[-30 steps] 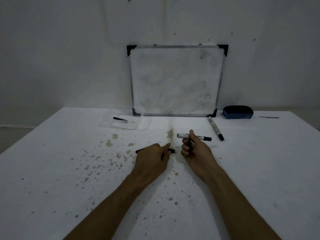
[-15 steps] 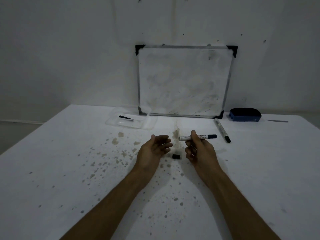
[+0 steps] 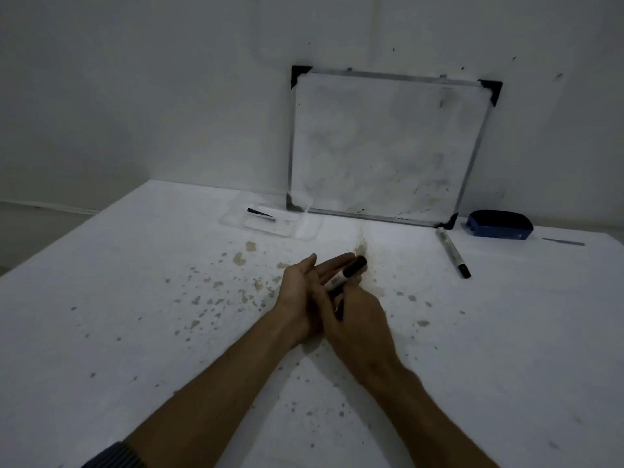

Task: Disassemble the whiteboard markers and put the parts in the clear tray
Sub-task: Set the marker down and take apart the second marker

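Note:
My right hand (image 3: 358,319) grips a whiteboard marker (image 3: 342,276) with a white labelled barrel; its black end points away and up to the right. My left hand (image 3: 300,288) is pressed against the right one, palm turned inward and fingers stretched out, and the marker lies across those fingers. The clear tray (image 3: 305,228) sits far left of the whiteboard's base and holds a thin black tapered part (image 3: 260,213). A second, whole marker (image 3: 451,251) lies on the table to the right. The small black piece seen earlier is hidden.
A whiteboard (image 3: 381,146) leans on the wall at the back of the stained white table (image 3: 135,315). A blue eraser (image 3: 496,225) sits at its right corner, and a thin grey strip (image 3: 563,242) lies beyond it.
My two hands have come together. The right hand swung the marker from lying sideways to pointing away, onto the left hand's fingers. The small black piece on the table is out of sight.

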Demonstrator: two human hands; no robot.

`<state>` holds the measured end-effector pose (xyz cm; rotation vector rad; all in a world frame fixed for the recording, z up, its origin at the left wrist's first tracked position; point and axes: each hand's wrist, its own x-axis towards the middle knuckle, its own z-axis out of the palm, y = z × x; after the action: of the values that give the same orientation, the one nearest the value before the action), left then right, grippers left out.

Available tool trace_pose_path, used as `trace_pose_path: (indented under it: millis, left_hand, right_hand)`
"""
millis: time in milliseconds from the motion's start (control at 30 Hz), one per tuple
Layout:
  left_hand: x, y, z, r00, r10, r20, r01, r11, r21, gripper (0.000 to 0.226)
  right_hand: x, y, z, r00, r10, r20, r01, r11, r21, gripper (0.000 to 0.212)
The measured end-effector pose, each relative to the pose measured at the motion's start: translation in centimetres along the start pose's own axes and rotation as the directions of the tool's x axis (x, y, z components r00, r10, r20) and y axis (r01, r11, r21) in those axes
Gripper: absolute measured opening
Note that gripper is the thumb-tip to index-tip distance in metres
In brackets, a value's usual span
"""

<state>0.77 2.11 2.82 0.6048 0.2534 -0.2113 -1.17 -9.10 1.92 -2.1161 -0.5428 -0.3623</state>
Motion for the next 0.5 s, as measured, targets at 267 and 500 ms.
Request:
trace_pose_path:
  millis: [267,500]
  left_hand:
    - [0.3,0.1,-0.3,0.999,-0.037,-0.014,0.037,0.999,-0.012,0.062]
    - [-0.2,0.2,0.2,1.000,-0.013,-0.004,0.013,1.000,0.018,0.062]
  right_hand:
    - [-0.2,0.6,0.2,0.980,-0.131,-0.149,0.133,0.991,0.009,0.031]
    - [0.4,0.8,-0.6,0.972,-0.045,-0.229,0.043,0.999,-0.013,0.029]
